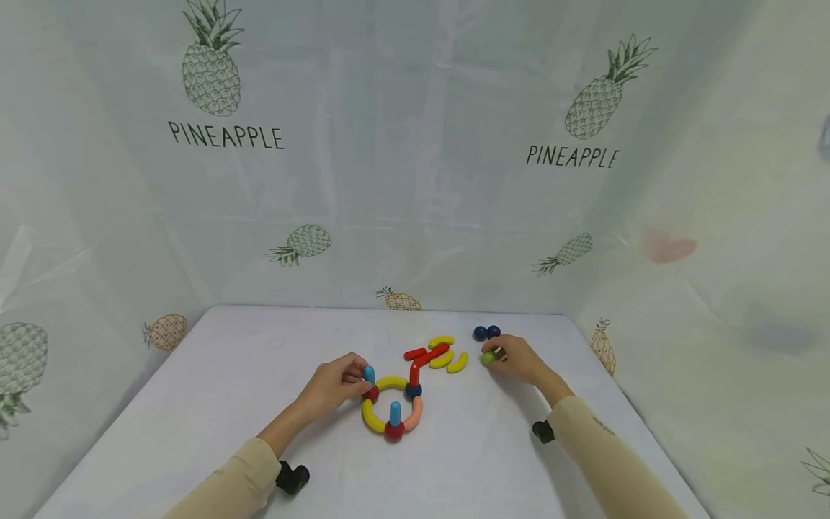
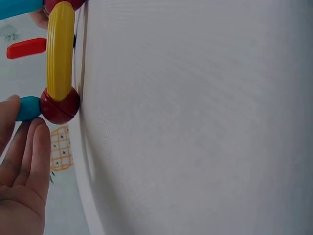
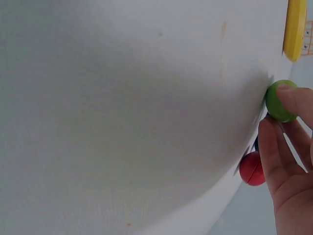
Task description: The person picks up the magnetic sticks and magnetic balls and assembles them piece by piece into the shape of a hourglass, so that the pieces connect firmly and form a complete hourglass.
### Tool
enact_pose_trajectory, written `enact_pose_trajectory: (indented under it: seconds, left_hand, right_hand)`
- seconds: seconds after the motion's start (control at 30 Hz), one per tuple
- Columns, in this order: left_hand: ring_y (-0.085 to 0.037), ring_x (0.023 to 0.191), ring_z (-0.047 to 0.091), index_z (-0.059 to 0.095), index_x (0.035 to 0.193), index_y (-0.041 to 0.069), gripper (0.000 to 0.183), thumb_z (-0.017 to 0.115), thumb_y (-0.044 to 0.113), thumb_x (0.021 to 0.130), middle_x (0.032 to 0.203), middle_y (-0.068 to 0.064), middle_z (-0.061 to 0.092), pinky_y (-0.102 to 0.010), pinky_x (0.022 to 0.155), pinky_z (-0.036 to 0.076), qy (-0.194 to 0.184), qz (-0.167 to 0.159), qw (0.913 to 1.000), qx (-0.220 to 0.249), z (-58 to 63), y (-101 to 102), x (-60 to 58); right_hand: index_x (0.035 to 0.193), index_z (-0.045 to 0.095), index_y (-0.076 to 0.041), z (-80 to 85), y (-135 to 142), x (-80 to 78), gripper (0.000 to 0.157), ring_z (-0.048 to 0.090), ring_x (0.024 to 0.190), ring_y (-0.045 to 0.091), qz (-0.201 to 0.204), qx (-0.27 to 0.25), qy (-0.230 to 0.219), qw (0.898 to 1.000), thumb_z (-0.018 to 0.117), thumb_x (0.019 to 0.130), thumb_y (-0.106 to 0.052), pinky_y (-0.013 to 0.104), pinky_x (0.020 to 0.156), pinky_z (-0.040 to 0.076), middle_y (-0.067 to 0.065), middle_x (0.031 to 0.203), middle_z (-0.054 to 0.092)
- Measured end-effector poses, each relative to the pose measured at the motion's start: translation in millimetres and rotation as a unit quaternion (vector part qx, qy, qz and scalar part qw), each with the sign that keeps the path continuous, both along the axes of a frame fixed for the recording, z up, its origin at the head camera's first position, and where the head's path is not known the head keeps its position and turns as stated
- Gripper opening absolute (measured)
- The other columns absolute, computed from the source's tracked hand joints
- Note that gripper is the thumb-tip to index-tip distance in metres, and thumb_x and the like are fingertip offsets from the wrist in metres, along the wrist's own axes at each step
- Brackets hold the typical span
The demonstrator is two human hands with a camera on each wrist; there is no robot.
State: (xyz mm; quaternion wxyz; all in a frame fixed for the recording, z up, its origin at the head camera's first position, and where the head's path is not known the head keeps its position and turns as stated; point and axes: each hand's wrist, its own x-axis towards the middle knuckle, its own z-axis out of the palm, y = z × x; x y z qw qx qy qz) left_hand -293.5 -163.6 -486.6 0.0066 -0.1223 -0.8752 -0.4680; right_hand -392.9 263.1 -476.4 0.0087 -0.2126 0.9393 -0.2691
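My left hand [image 1: 327, 389] pinches a light blue rod [image 1: 369, 373] between thumb and fingers. That rod stands on a red ball [image 2: 60, 106], part of a ring on the table. Yellow curved rods [image 1: 392, 382], a pink curved rod [image 1: 415, 414], a dark blue ball [image 1: 413, 391] and a front red ball [image 1: 394, 432] make up the rest of the ring. Upright on it are a red rod [image 1: 414, 374] and another light blue rod [image 1: 395, 413]. To the right, my right hand [image 1: 519, 359] pinches a green ball [image 3: 278, 108] at the table surface.
Loose yellow curved rods [image 1: 457, 362] and red rods [image 1: 415, 354] lie behind the ring. Dark blue balls [image 1: 480, 333] sit beyond my right hand, and the right wrist view shows a loose red ball [image 3: 251, 169]. A pineapple-print curtain [image 1: 402, 180] hangs behind the white table [image 1: 467, 461].
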Motion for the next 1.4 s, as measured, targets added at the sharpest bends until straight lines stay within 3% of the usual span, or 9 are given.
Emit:
enact_pose_trajectory:
  seconds: [0.33, 0.7, 1.0, 1.2, 1.4]
  left_hand:
    - [-0.012, 0.094, 0.069, 0.069, 0.116, 0.017, 0.022, 0.080, 0.015, 0.097, 0.103, 0.004, 0.074, -0.026, 0.083, 0.061, 0.008, -0.005, 0.9999, 0.006, 0.2, -1, -0.7]
    - [-0.013, 0.095, 0.071, 0.070, 0.113, 0.018, 0.020, 0.081, 0.016, 0.096, 0.102, 0.005, 0.074, -0.028, 0.085, 0.062, 0.005, 0.005, 0.9999, 0.008, -0.2, 1, -0.2]
    - [-0.012, 0.093, 0.070, 0.070, 0.112, 0.018, 0.020, 0.081, 0.017, 0.096, 0.100, 0.005, 0.074, -0.028, 0.084, 0.062, 0.008, 0.005, 0.9999, 0.014, -2.4, 3, -1.6]
    - [-0.012, 0.093, 0.070, 0.069, 0.112, 0.017, 0.020, 0.081, 0.017, 0.095, 0.100, 0.005, 0.074, -0.028, 0.083, 0.062, 0.007, 0.008, 0.9998, 0.016, -2.9, 3, -1.9]
    - [-0.011, 0.092, 0.071, 0.070, 0.112, 0.017, 0.021, 0.082, 0.018, 0.095, 0.100, 0.005, 0.074, -0.027, 0.083, 0.062, 0.010, 0.008, 0.9998, 0.014, -2.8, 2, -1.9]
  right_hand:
    - [0.122, 0.074, -0.006, 7.6, -14, 8.4, 0.031, 0.069, 0.097, 0.019, 0.012, -0.015, 0.030, 0.999, 0.082, 0.092, -0.005, 0.035, 0.086, 0.062, 0.003, 0.114, 0.074]
    - [0.122, 0.073, -0.006, 37.7, -64, 36.5, 0.031, 0.074, 0.096, 0.019, 0.082, -0.098, 0.098, 0.987, 0.083, 0.093, -0.007, 0.031, 0.087, 0.063, 0.006, 0.118, 0.075]
    - [0.124, 0.073, -0.012, 49.3, -103, 55.3, 0.032, 0.073, 0.100, 0.014, 0.103, -0.132, 0.067, 0.983, 0.082, 0.094, -0.009, 0.027, 0.089, 0.062, -0.002, 0.115, 0.075]
    - [0.124, 0.073, -0.011, 48.6, -117, 61.0, 0.031, 0.073, 0.101, 0.018, 0.118, -0.146, 0.057, 0.981, 0.082, 0.094, -0.010, 0.036, 0.091, 0.063, -0.001, 0.115, 0.075]
    - [0.124, 0.074, -0.012, 47.0, -124, 63.2, 0.029, 0.073, 0.100, 0.015, 0.121, -0.143, 0.056, 0.981, 0.080, 0.096, -0.013, 0.029, 0.089, 0.062, -0.002, 0.117, 0.075]
